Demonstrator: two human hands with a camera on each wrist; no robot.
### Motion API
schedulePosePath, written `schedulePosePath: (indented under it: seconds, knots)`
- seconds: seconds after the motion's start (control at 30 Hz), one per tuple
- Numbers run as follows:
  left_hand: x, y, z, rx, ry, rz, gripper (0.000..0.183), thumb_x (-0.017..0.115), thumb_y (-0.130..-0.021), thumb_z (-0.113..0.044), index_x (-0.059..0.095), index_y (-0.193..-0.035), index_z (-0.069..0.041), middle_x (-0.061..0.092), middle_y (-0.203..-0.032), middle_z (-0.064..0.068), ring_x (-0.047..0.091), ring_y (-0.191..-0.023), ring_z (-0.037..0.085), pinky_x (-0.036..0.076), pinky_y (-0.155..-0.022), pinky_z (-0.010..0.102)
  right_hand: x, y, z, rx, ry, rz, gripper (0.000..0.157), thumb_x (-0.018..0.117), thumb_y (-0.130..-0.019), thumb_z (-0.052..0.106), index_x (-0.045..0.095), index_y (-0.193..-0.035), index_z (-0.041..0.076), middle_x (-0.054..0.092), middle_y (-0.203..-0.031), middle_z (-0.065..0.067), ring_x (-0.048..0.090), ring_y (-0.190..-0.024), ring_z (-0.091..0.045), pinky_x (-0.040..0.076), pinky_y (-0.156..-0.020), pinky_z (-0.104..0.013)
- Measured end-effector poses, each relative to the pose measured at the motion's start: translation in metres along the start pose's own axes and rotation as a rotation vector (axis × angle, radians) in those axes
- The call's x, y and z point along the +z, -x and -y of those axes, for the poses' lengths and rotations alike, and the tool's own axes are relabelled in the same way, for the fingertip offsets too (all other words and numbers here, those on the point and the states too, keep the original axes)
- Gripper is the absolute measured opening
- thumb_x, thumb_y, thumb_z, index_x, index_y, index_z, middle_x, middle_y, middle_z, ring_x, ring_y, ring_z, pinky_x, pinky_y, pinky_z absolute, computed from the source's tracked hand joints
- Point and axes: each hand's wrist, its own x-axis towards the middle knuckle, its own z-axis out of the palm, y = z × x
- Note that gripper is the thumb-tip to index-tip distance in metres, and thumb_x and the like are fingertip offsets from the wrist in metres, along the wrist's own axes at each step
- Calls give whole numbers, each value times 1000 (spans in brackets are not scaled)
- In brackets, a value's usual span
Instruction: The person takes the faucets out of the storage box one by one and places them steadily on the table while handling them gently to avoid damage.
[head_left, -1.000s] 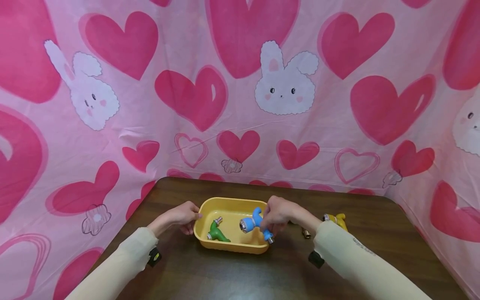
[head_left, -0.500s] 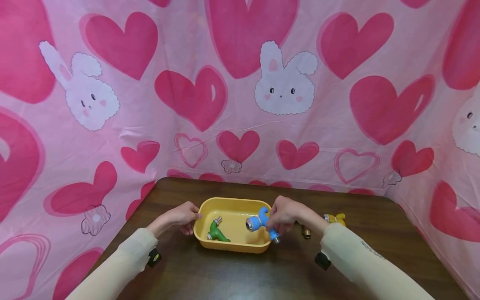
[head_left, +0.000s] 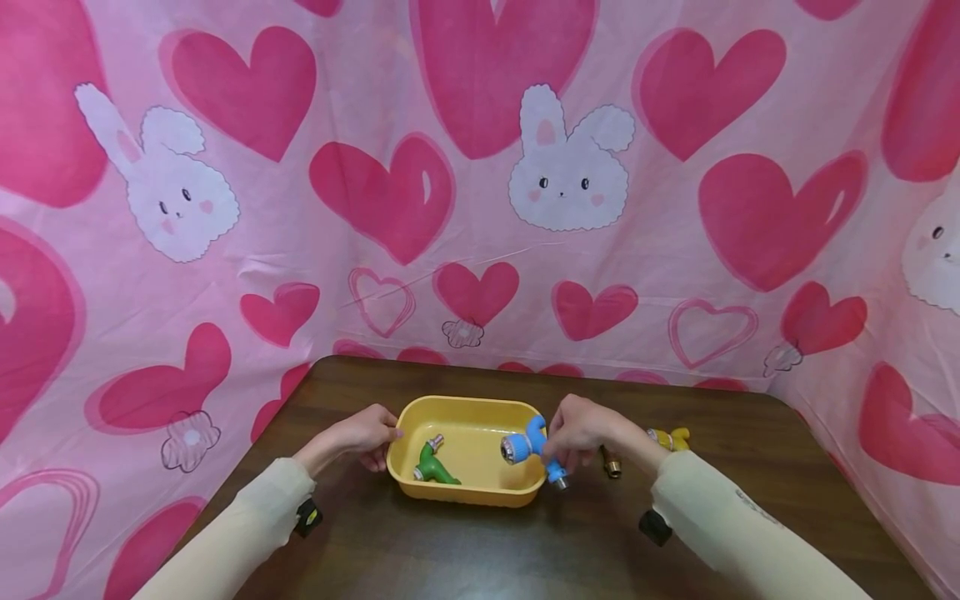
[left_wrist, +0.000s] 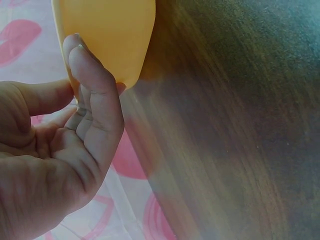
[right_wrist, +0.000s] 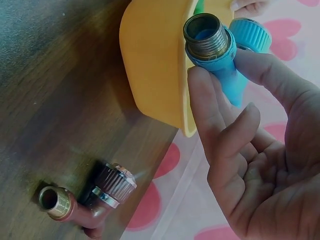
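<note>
A blue tap (head_left: 517, 447) with a ribbed knob and a threaded metal end is held in my right hand (head_left: 577, 433), over the right rim of a yellow basin (head_left: 468, 497). Thumb and fingertips pinch its body in the right wrist view, where the threaded inlet (right_wrist: 206, 37) faces the camera. My left hand (head_left: 369, 435) grips the basin's left rim, thumb on one side and fingers (left_wrist: 97, 80) on the other. Inside the basin, towards its left end, lies a green tap (head_left: 433, 467) with a metal end.
On the dark wooden table (head_left: 480, 550), right of the basin, lies a dark red-brown tap (right_wrist: 92, 212), partly hidden by my right arm in the head view. Farther right is a yellow tap (head_left: 678, 438). A pink heart-print cloth (head_left: 480, 208) hangs behind the table.
My right hand has moved a little to the right with the blue tap, carrying it from above the basin's inside to its right rim. The left hand stays at the left rim.
</note>
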Motion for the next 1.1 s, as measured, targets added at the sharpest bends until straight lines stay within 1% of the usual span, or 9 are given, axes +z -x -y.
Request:
schedulePosePath:
  seconds: [0.1,0.23,0.33,0.53,0.77,1.1]
  knots:
    - [0,-1,1,0,3,1,20,56,-107,-5,72,-98,4,61,-63,10,58,-47,15,60,-51,33,0,0,-3,-9,-8,3,19,86,-86,16,78,-71,8,72,-65,-7,74,-62,-27,50,-46,-23]
    - [-1,0,2,0,8,7,20,56,-107,-6,72,-100,4,61,-63,10,58,-47,15,59,-51,33,1,1,-6,-12,-22,1,19,86,-86,16,78,-71,8,72,-65,-7,74,-63,-28,51,-46,-23]
    - [-1,1,1,1,12,12,20,57,-107,-6,72,-100,4,61,-64,10,58,-47,16,60,-51,33,1,2,-7,-3,-28,-3,18,87,-86,16,78,-72,8,72,-66,-8,75,-66,-31,50,-46,-23]
    - [-2,0,0,1,4,18,20,57,-107,-7,72,-100,4,62,-64,10,58,-47,16,60,-51,33,0,5,-10,18,-41,-4,19,87,-87,18,79,-73,8,73,-67,-9,75,-65,-28,51,-47,-23]
    - [-2,-2,0,-8,-2,7,20,57,-107,-6,72,-98,4,61,-63,10,58,-47,15,60,-51,33,-6,10,-16,1,-80,-22,17,87,-84,16,78,-73,7,72,-67,-9,72,-58,-22,48,-45,-21]
    - [-2,1,-2,-5,-28,7,19,58,-107,-8,73,-100,3,63,-65,11,59,-48,16,60,-52,34,-8,15,-22,11,-92,-17,18,86,-84,16,77,-72,6,73,-67,-9,74,-60,-24,44,-44,-17]
